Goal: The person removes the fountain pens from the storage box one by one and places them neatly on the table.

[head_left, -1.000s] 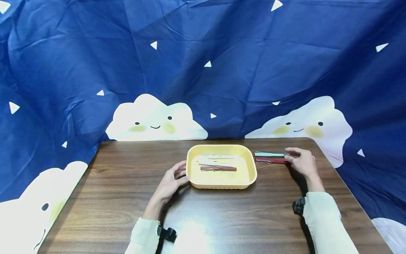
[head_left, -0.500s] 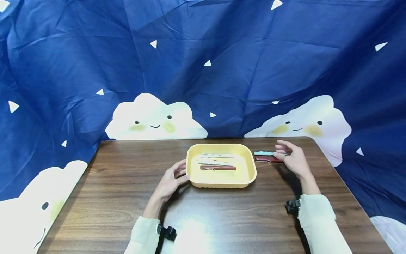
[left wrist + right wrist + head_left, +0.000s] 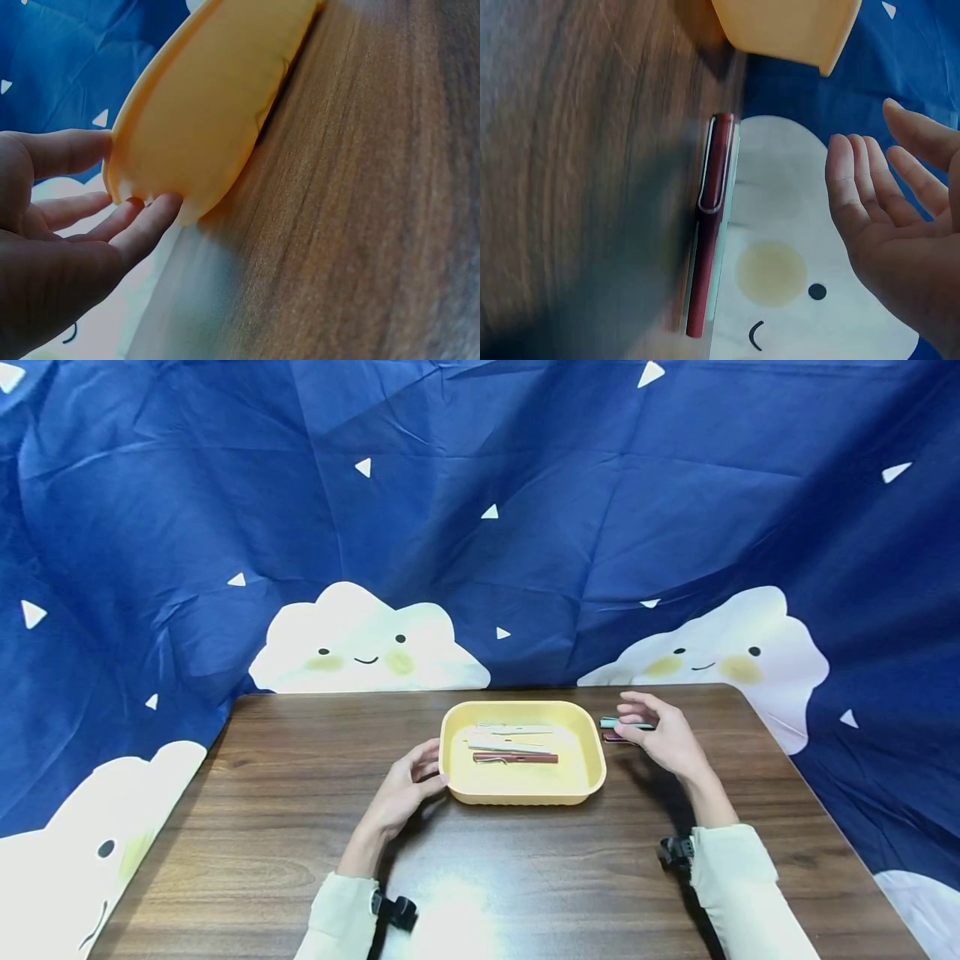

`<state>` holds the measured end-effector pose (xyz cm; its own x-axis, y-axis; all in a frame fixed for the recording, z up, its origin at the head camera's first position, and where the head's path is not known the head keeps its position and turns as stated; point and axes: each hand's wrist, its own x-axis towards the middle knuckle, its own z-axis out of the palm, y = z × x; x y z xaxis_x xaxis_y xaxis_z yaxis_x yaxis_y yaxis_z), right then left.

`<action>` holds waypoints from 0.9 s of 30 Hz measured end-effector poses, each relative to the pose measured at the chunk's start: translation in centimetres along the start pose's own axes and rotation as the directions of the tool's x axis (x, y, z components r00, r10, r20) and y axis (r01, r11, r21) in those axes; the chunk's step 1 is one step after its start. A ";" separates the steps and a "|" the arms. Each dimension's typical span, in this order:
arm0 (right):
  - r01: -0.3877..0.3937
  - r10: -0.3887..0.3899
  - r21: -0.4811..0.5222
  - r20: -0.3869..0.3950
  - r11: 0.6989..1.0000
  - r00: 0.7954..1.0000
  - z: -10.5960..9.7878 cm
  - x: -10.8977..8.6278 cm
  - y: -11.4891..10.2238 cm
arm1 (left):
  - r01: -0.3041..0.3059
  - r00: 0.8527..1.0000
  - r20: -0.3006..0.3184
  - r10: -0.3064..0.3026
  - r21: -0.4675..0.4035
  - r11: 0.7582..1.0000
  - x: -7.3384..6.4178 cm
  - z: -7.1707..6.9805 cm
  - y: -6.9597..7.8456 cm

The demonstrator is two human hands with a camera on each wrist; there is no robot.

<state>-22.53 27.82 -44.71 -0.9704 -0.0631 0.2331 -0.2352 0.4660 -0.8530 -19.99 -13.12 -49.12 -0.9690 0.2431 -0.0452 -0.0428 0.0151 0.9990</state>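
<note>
In the head view a yellow tray (image 3: pixel 525 797) sits on the table, holding a dark red pen (image 3: pixel 534 758) and pale pens (image 3: pixel 517 729). My left hand (image 3: pixel 401 789) touches the tray's left end; the left wrist view shows its fingertips (image 3: pixel 161 206) against the outer wall and rim. To the tray's right, my right hand (image 3: pixel 666 737) hovers with relaxed fingers above a light teal pen (image 3: pixel 609 723) and another dark red pen (image 3: pixel 615 738), covering their right parts. These two lie side by side in the right wrist view, the red pen (image 3: pixel 718 172) in front. Nothing is between the right fingers.
A brown wooden table (image 3: pixel 285 827) carries everything. Behind its far edge hangs a blue cloth (image 3: pixel 525 552) printed with white clouds and triangles. Each wrist wears a small black camera, such as the left wrist camera (image 3: pixel 397 912).
My right hand has moved left over the two pens toward the tray, away from their right ends. The pens, the tray and my left hand stay in place.
</note>
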 end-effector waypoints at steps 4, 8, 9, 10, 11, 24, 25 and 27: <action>-0.001 0.000 0.042 0.023 0.999 1.000 0.7 0.0 -0.3 | 0.000 1.000 0.000 0.000 -0.009 1.000 0.1 0.0 0.0; -0.013 0.011 0.046 0.042 0.999 0.999 1.3 0.0 -0.9 | -0.001 1.000 -0.002 0.001 -0.010 1.000 0.1 0.0 0.0; -0.015 0.013 0.049 0.049 0.999 0.999 1.5 0.0 -1.1 | -0.002 1.000 -0.001 0.002 -0.010 1.000 0.1 0.0 0.0; -0.017 0.014 0.060 0.057 0.998 0.998 1.7 0.0 -1.2 | -0.002 1.000 0.000 0.002 -0.010 1.000 0.1 0.0 -0.1; -0.017 0.012 0.075 0.068 0.997 0.998 1.9 0.0 -1.4 | -0.002 1.000 0.002 0.002 -0.011 1.000 0.2 0.0 -0.1; 0.011 -0.048 0.138 0.266 0.990 0.963 4.5 0.3 -2.8 | 0.001 1.000 0.010 -0.001 -0.013 1.000 -0.1 0.0 0.0; 0.011 -0.050 0.134 0.290 0.991 0.956 4.7 0.4 -2.8 | 0.002 1.000 0.010 -0.002 -0.011 1.000 0.0 0.0 0.0; 0.003 -0.047 0.130 0.338 0.991 0.940 5.1 0.5 -3.0 | 0.002 1.000 0.007 -0.002 -0.008 1.000 0.0 0.0 0.0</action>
<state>-22.58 21.84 -44.43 -0.9196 -0.3795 0.1017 -0.2432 0.3467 -0.9059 -19.97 -13.12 -49.12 -0.9672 0.2497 -0.0471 -0.0466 0.0077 0.9989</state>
